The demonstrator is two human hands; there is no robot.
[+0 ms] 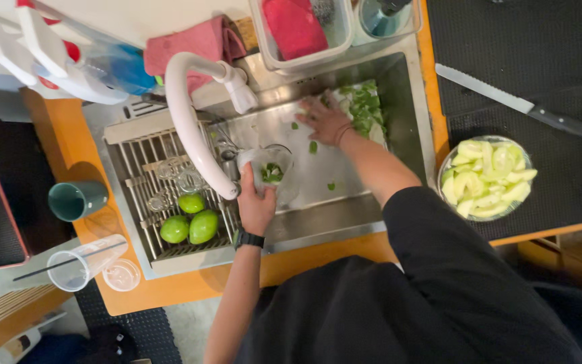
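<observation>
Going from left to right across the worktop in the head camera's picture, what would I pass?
Teal mug → three green fruits on the rack → left hand holding a cup of green scraps → right hand in the sink → bowl of pale slices → knife handle.

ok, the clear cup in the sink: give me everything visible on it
The cup looks like clear glass or plastic, small and round. It is held roughly upright over the steel sink, beside the white faucet. The left hand grips its near side. Green scraps lie inside. The right hand is apart from it, flat on the sink floor.
</observation>
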